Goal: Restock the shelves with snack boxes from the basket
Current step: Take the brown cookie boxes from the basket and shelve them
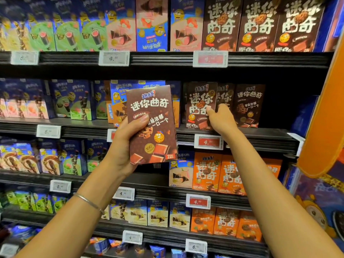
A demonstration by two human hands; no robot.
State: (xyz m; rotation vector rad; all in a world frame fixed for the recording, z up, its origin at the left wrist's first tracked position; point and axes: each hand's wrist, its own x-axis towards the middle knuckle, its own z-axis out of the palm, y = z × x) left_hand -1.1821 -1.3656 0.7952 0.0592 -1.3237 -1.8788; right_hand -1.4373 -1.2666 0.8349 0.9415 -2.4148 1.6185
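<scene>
Brown box [151, 125] w/ blue boxes [118, 93] behind

Glossy cardboard snack box [151, 125] — thin metal bangle [89, 202].

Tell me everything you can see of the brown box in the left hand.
The brown box is a glossy cardboard carton printed with white Chinese lettering, cookies, chocolate squares and a cartoon cookie face. It is upright, slightly tilted, held before the shelves. The left hand grips its lower left, thumb on the front. The right hand pinches a shelved box.
</scene>
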